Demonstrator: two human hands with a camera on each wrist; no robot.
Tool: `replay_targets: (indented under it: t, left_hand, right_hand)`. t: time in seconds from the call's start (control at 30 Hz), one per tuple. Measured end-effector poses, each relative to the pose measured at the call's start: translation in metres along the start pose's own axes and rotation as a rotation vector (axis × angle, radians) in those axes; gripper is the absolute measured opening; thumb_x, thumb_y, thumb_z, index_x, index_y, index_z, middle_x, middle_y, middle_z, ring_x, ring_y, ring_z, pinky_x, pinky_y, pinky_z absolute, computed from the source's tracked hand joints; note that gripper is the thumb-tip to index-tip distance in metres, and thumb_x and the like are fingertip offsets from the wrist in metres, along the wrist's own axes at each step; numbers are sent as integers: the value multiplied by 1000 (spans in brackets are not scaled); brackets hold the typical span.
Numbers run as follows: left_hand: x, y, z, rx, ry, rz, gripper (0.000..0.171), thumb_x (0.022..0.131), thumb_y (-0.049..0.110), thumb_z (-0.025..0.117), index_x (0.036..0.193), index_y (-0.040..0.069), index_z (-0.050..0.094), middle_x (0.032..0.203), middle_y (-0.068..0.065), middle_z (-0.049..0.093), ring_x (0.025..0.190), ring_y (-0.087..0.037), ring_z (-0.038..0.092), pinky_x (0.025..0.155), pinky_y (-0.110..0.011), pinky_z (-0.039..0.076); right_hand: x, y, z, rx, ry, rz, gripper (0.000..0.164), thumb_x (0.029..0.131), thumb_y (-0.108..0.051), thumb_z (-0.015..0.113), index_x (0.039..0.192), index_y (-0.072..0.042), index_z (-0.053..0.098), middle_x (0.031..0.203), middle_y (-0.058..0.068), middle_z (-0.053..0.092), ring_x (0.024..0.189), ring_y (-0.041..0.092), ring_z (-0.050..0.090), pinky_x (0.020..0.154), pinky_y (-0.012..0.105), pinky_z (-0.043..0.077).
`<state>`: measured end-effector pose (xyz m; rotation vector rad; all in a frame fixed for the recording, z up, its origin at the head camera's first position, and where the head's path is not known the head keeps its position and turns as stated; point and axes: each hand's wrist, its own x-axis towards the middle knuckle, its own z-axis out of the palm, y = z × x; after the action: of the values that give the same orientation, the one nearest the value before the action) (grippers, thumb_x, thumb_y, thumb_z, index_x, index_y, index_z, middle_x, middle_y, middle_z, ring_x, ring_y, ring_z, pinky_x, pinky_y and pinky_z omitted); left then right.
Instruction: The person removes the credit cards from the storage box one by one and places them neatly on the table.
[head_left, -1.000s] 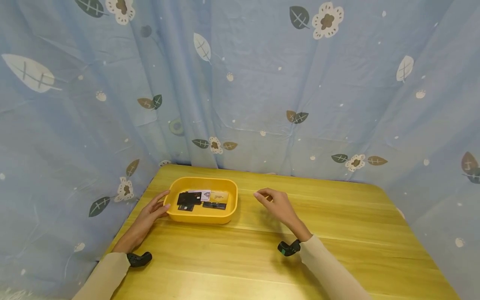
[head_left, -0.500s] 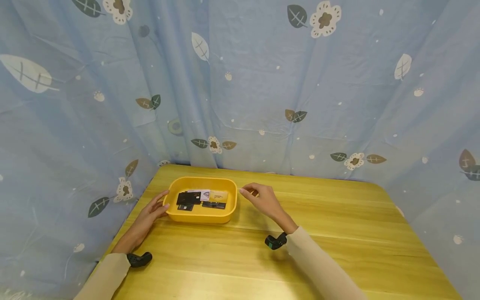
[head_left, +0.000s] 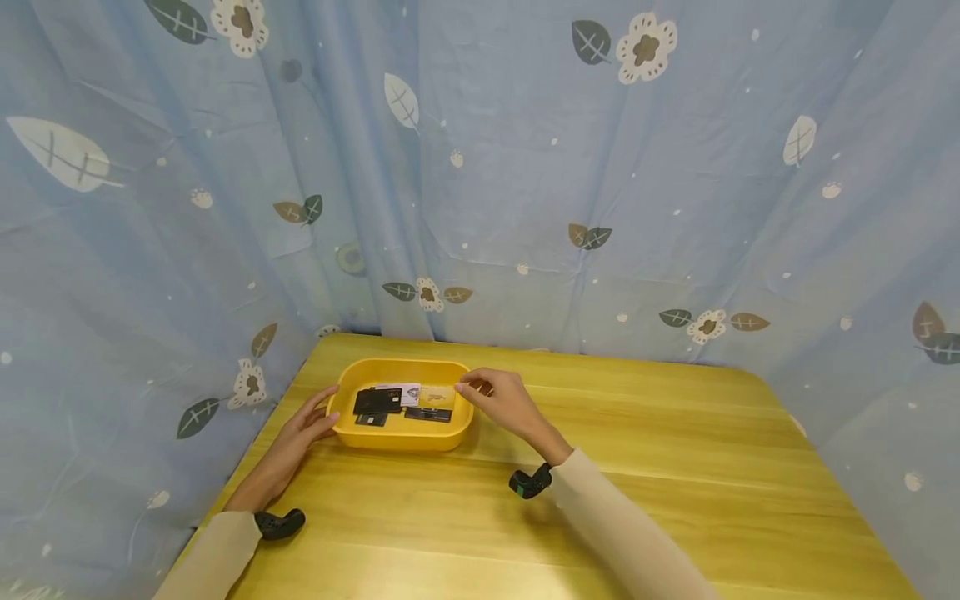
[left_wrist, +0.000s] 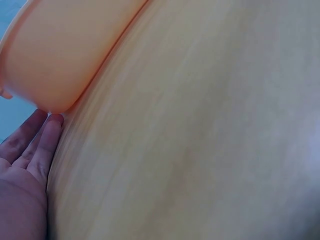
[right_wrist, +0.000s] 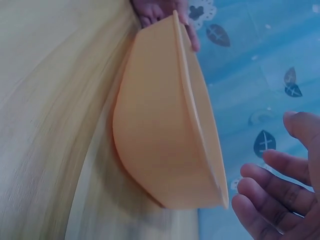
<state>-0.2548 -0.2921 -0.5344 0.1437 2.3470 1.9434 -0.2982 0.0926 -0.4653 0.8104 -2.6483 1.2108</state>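
Note:
In the head view a yellow plastic box point(head_left: 405, 438) with rounded corners stands on the table. Several cards lie flat inside: a black card point(head_left: 375, 401) partly over a pale card point(head_left: 410, 393), a gold card point(head_left: 437, 395), a dark card point(head_left: 428, 414) and a smaller-looking dark card point(head_left: 371, 419). My left hand point(head_left: 300, 427) holds the box's left end, its thumb at the rim and other fingers against the outer wall. Over the right rim hovers my right hand point(head_left: 504, 402), thumb and fingers loosely bent, apart in the right wrist view, with nothing between them.
The wooden table point(head_left: 675, 450) stretches to the right and front of the box. Behind and on both sides hangs a blue patterned curtain point(head_left: 517, 167), meeting the table's back edge. A black wrist device point(head_left: 279, 524) is on the left arm, another wrist device point(head_left: 531, 482) on the right.
My right hand has moved left from beside the box until its fingertips are above the right rim. The left hand, the box and the cards have stayed in place.

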Motion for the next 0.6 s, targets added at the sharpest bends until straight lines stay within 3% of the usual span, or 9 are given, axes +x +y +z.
replay_targets:
  t: [0.33, 0.6]
  left_hand:
    - [-2, -5, -1, -22, -8, 5, 68, 106, 39, 58, 165, 24, 26, 162, -15, 30, 129, -30, 49, 93, -26, 51]
    - [0, -3, 0, -6, -6, 2, 66, 108, 38, 55, 165, 26, 25, 162, -15, 31, 127, -25, 51, 96, -27, 50]
  right_hand:
    - [15, -9, 21, -22, -67, -22, 37, 101, -45, 65, 120, -15, 75, 101, -4, 72, 81, 7, 64, 74, 25, 55]
    - [29, -16, 37, -19, -108, -5, 35, 101, -34, 69, 124, -8, 74, 100, -1, 72, 79, 10, 64, 72, 25, 54]
